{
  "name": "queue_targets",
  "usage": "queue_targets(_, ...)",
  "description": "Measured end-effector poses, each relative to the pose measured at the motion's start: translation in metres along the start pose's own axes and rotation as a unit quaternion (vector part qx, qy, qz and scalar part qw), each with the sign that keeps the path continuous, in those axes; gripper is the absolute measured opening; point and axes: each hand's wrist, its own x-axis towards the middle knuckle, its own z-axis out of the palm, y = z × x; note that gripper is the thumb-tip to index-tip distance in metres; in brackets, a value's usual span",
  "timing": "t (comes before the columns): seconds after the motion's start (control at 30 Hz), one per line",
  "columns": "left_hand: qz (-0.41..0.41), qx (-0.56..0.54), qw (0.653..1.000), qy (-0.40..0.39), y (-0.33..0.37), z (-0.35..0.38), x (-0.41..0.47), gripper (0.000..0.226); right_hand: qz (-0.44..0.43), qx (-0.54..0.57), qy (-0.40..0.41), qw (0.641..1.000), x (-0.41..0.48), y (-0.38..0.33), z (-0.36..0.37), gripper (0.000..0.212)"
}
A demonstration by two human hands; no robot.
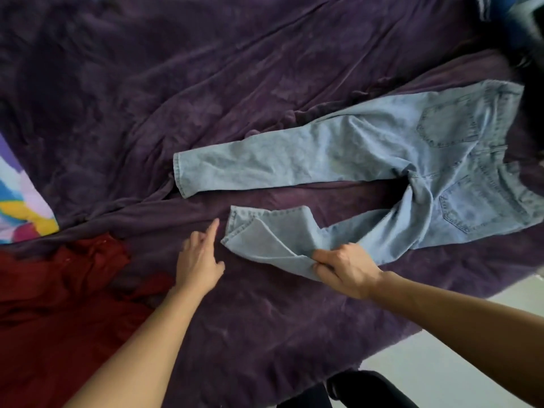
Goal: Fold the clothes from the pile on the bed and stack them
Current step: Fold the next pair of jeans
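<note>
The right hand point(344, 269) has its grip clamped on the jeans point(368, 148), thumb and curled fingers pinching a fold of the near leg where the cloth is turned over on itself. The left hand point(200, 260) holds nothing: its grip is apart, the forefinger stretched out and the other fingers loosely bent, just beside the hem of that near leg and clear of the denim; whether it touches the bed cannot be told. There is one pair of jeans, pale blue, lying back side up on the purple bedspread point(147, 98), with two back pockets showing. The waist lies away to the right of the right hand and both legs reach leftward. The far leg lies flat and straight, well beyond both hands; the near leg is bent and rumpled, its end doubled back between the two hands. One dark red garment point(59, 290) lies crumpled on the bed by the left forearm. A bright patterned cloth point(20, 207) shows at the left edge, and blue striped fabric point(500, 7) at the top right corner.
</note>
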Motion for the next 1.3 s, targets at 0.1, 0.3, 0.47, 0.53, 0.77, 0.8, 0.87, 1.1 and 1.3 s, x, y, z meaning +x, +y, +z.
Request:
queue_targets(0.1, 0.144, 0.09, 0.984, -0.049, 0.042, 0.002, 0.011, 0.11, -0.015, 0.024, 0.002, 1.0, -0.01, 0.004, -0.019, 0.022)
queue_targets(0.3, 0.173, 0.081, 0.943, -0.273, 0.091, 0.053, -0.004, 0.043, -0.015, 0.05, -0.005, 0.999, -0.029, 0.023, -0.029, 0.026)
queue_targets(0.47, -0.031, -0.154, 0.897, -0.414, 0.043, 0.022, -0.048, 0.028, 0.043, 0.062, -0.031, 0.997, -0.01, 0.016, -0.026, 0.027)
queue_targets(0.53, -0.097, -0.217, 0.898, -0.371, 0.011, 0.004, -0.05, 0.03, 0.066, 0.046, -0.02, 0.997, 0.023, 0.007, -0.018, 0.026)
queue_targets(0.77, -0.292, -0.034, 0.954, -0.052, -0.074, -0.001, -0.017, 0.045, 0.143, -0.016, -0.051, 0.988, 0.094, -0.005, 0.019, 0.044)
queue_targets(0.8, -0.282, -0.009, 0.959, -0.019, -0.07, 0.003, -0.017, 0.045, 0.141, -0.013, -0.059, 0.988, 0.085, 0.0, 0.021, 0.043)
queue_targets(0.87, -0.219, 0.008, 0.976, 0.003, -0.046, 0.013, -0.02, 0.036, 0.161, 0.001, -0.079, 0.984, 0.056, 0.021, 0.025, 0.039)
queue_targets(1.1, 0.063, 0.048, 0.992, -0.095, 0.129, 0.088, -0.059, 0.019, 0.322, -0.105, -0.145, 0.93, -0.092, 0.146, -0.001, 0.025)
queue_targets(1.3, 0.185, 0.086, 0.978, -0.035, 0.237, 0.166, -0.05, 0.047, 0.34, -0.194, -0.113, 0.913, -0.151, 0.272, -0.011, 0.051)
